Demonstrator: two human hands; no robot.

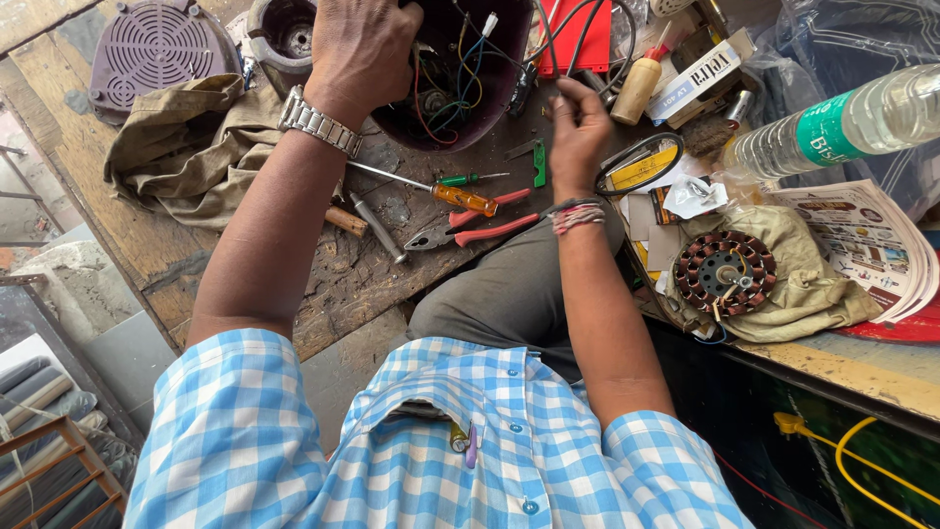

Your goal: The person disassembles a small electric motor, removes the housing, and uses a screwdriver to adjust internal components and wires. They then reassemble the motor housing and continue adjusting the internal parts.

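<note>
On a scarred wooden workbench [323,284], we look down at our two hands at work on a dark maroon appliance housing [490,69], open and full of coloured wires [452,83]. Our left hand [360,49], a metal watch [318,122] at the wrist, is clamped over the housing's near rim, fingers curled and gripping it. Our right hand [578,132], a thread band [576,214] at the wrist, hovers just beside the housing with its fingertips drawn together; whether they pinch a wire or a small part we cannot tell. Between the forearms lie an orange-handled screwdriver [446,192], a smaller green-handled one [470,179] and red-handled pliers [470,228], close together on the wood. To the left, a khaki cloth [186,147] sits below a round vented cover [157,47]. To the right, a copper-wound stator [725,271] rests on another cloth, near a clear plastic bottle [842,122] and a printed leaflet [867,240].
</note>
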